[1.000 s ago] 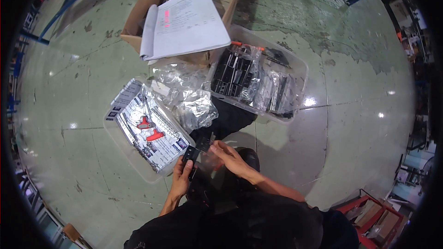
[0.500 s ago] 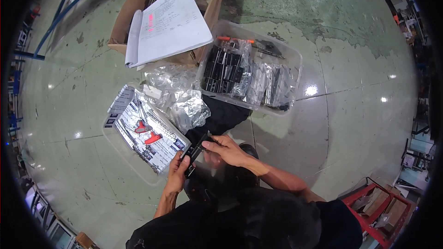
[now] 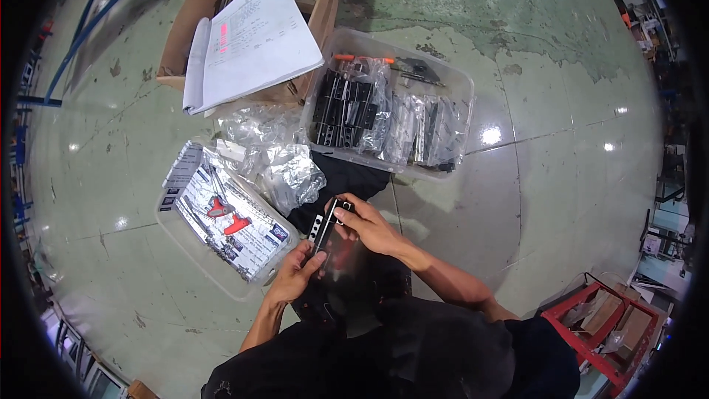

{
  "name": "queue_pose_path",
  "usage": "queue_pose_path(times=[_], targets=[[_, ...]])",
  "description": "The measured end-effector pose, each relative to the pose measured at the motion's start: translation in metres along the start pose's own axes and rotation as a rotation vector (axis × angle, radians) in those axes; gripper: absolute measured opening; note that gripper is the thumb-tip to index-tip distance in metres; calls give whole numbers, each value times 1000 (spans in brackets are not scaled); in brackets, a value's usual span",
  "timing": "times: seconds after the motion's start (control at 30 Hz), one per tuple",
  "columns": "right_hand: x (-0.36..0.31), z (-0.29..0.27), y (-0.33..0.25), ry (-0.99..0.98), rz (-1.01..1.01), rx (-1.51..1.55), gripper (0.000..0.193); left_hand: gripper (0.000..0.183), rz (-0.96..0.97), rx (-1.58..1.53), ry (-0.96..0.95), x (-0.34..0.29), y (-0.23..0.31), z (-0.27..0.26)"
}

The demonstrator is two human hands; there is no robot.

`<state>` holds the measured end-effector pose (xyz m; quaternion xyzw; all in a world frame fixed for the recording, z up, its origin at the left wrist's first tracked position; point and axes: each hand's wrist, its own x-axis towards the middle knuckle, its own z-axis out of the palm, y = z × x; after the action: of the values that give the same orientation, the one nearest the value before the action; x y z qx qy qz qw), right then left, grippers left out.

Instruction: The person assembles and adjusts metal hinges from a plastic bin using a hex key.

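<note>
Both my hands are closed on a narrow black metal part with holes (image 3: 326,230), held at a slant over my lap. My left hand (image 3: 292,278) grips its lower end, with the thumb lying along it. At the upper end, my right hand (image 3: 371,229) pinches it between thumb and fingers. A pale strip with dark holes shows on the part's left side. Whether it is one piece or several pressed together I cannot tell. Similar black metal parts (image 3: 343,112) lie in the clear plastic bin (image 3: 465,103) beyond my hands.
A clear tub (image 3: 173,251) at left holds printed sheets and red-handled tools (image 3: 236,224). Behind it lie crumpled clear bags (image 3: 292,174). An open notebook (image 3: 255,41) rests on a cardboard box (image 3: 175,55). A red metal frame (image 3: 550,315) stands at lower right.
The black part has turned more upright, so its pale holed side now shows. My right hand has moved slightly up with it. The surroundings have shifted a little left in view.
</note>
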<state>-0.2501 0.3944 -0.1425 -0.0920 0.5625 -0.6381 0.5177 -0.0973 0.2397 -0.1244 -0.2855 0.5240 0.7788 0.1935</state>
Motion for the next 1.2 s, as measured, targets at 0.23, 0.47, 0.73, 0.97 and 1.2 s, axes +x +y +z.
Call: queue_pose_path(times=[0.23,0.47,0.73,0.97,1.2], targets=[[13,0,-7,307,-4,147,28,20,27,-75,-51,21,5,23],[21,-24,-9,262,-106,44,28,33,229,4,63,74,35,31],[43,-51,-36,400,-288,109,40,66,233,-39,53,137,75,37],[71,-72,-40,571,-181,214,33,51,251,-103,91,173,82,61],[97,-82,-42,677,-322,-147,35,42,474,465,353,194,88,47]])
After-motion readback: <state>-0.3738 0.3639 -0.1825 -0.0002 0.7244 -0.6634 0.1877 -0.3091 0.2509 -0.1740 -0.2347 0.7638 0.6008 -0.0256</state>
